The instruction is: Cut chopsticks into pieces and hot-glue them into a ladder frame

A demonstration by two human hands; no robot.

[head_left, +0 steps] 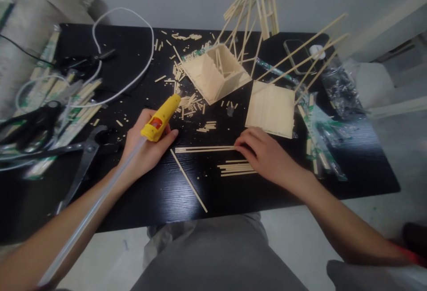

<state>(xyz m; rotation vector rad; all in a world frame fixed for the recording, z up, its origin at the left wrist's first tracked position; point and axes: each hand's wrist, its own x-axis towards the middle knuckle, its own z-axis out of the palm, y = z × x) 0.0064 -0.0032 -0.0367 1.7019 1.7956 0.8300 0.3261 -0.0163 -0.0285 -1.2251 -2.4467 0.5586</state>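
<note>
A yellow hot glue gun (162,117) is in my left hand (140,151), its nozzle pointing up and to the right. From its back end a long clear glue stick (96,209) runs down over my forearm. My right hand (267,153) pinches the right ends of two thin wooden sticks (207,149), which lie side by side on the table with their left ends near my left thumb. One loose stick (189,181) lies slanted below them. Several more sticks (235,169) lie in a row under my right hand, partly hidden by it.
Behind are a wooden box-like piece (213,75), a flat stick panel (271,109) with long legs, and a tall stick frame (256,2). Cut stick bits (190,102) are scattered around. Pliers (88,149), scissors (43,117), a white cable (151,37) and a phone (298,55) lie about.
</note>
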